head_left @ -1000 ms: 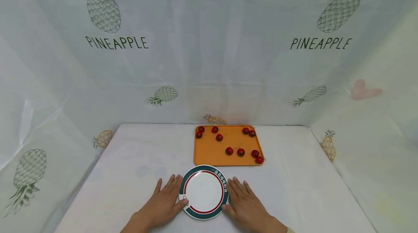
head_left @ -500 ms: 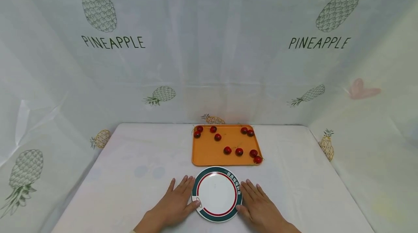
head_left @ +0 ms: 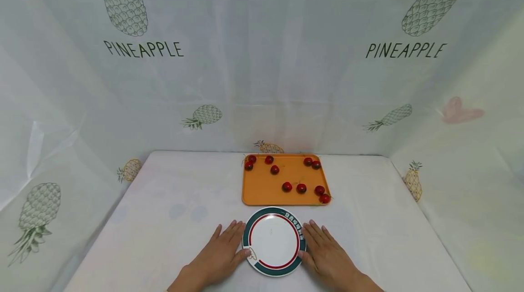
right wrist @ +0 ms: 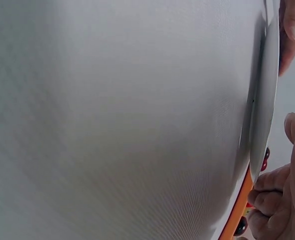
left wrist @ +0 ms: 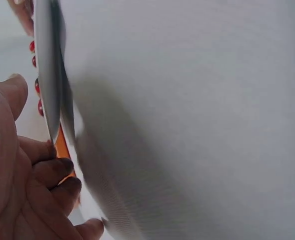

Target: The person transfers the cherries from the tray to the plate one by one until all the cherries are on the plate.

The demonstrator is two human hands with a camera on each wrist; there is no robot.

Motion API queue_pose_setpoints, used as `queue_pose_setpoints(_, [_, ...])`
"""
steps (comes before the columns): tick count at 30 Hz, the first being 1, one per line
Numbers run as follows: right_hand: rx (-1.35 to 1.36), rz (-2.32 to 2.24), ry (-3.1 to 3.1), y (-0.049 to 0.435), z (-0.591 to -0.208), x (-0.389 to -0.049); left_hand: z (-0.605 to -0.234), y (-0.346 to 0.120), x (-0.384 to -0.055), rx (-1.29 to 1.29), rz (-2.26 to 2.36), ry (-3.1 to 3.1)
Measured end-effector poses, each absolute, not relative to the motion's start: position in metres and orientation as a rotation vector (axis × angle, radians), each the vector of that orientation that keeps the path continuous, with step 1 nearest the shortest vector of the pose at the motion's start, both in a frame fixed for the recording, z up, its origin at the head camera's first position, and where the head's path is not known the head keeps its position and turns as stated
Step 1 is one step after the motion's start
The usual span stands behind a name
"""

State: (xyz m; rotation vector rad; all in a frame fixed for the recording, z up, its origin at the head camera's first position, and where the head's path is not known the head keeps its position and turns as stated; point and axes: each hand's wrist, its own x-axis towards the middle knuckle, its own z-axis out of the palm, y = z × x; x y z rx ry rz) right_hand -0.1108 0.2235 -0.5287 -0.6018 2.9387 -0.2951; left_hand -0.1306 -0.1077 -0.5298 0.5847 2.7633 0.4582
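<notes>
A round white plate (head_left: 273,242) with a green band and a red ring lies on the white tablecloth, between both hands. My left hand (head_left: 221,253) lies along its left side, fingers mostly straight and thumb over the rim. On the opposite side my right hand (head_left: 329,255) touches the rim with extended fingers, its thumb near the lower right edge. In the left wrist view the plate (left wrist: 48,65) is seen edge-on, a fingertip right at its rim. The right wrist view also shows the plate (right wrist: 265,100) from the side, fingertips at its far end.
Just behind the plate stands an orange tray (head_left: 262,194) with several dark red cherries (head_left: 287,187) scattered on it. A pineapple-print curtain (head_left: 270,69) closes off the back and sides of the table.
Both hands have shifted to the right together with the plate, which now sits more centrally in front of the tray. Over the last half second they have hardly moved. The cherries stay put.
</notes>
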Motion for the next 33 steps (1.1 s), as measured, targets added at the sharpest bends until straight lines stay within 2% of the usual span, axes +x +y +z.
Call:
queue_pose_setpoints(5, [-0.604, -0.293, 2.944, 0.223, -0.529, -0.110, -0.533, -0.110, -0.137, 0.527, 0.594, 2.857])
queue_pose_setpoints(10, [-0.621, -0.294, 2.959, 0.225, -0.531, -0.108, -0.535, -0.109, -0.149, 0.364, 0.746, 2.915])
queue_pose_setpoints(19, [-0.685, -0.263, 3.021, 0.228, -0.533, -0.107, -0.520, -0.105, -0.168, 0.046, 1.306, 2.530])
queue_pose_setpoints(26, [-0.724, -0.294, 3.042, 0.228, -0.531, -0.107, -0.521, -0.106, -0.174, -0.015, 1.577, 2.147])
queue_pose_setpoints(33, [-0.686, -0.332, 3.003, 0.228, -0.530, -0.109, -0.523, -0.103, -0.177, 0.005, 1.576, 2.055])
